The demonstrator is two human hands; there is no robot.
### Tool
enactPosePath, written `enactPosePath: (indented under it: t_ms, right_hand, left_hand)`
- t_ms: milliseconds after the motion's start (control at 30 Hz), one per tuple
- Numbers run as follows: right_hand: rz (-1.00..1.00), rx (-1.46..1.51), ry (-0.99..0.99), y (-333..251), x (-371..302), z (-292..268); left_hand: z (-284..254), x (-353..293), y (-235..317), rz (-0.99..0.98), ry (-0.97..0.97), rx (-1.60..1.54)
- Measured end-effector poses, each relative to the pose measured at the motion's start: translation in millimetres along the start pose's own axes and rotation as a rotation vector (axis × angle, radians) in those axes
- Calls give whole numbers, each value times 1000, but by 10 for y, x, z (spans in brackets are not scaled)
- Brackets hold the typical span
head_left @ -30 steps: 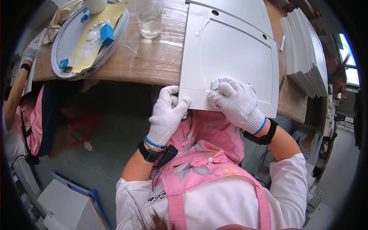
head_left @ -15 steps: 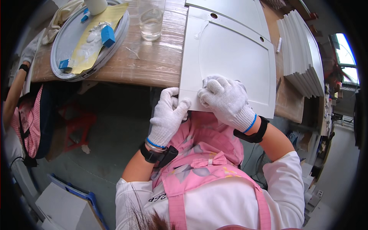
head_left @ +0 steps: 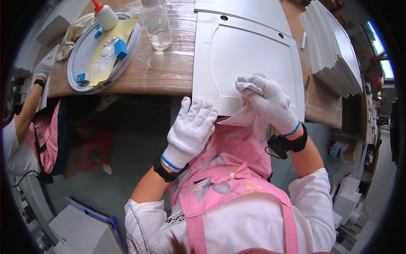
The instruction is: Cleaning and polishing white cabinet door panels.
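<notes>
A white framed panel (head_left: 258,55) lies on the table in front of me, with two round holes along its far side and a thin curved line on its face. My left hand (head_left: 190,129), in a white knit glove, is open, its fingers stretched out at the panel's near left corner. My gloved right hand (head_left: 270,99) is closed on a white cloth (head_left: 240,117) above the panel's near right part. One end of the cloth hangs down over the near edge; the rest is bunched inside the fingers.
On the table's left, a grey round lid (head_left: 80,57) carries yellow sandpaper (head_left: 98,67), white paste, blue blocks (head_left: 121,49) and a red-tipped glue bottle (head_left: 105,17). A clear bottle (head_left: 159,34) of liquid stands beside it. White panels (head_left: 332,55) are stacked right. A co-worker's gloved hand (head_left: 44,67) is far left.
My left hand has opened out flat. My right hand has moved right, and the cloth in it now shows. The view has shifted slightly.
</notes>
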State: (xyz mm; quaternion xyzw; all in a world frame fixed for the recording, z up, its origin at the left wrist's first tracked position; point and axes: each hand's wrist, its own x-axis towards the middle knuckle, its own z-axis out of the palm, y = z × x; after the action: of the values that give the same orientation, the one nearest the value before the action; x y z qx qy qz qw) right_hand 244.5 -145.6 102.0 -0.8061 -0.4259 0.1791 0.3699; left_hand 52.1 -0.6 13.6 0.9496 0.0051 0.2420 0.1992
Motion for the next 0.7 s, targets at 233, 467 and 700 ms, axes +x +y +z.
enactPosePath:
  t_ms: [233, 467, 700]
  right_hand:
    - [-301, -361, 132, 245, 42, 125]
    - [-147, -510, 294, 802, -104, -142]
    - [-155, -433, 362, 852, -97, -141]
  left_hand:
    - [-285, -151, -31, -319, 193, -171]
    - [-226, 272, 13, -376, 91, 229]
    - [-85, 461, 221, -291, -270, 399]
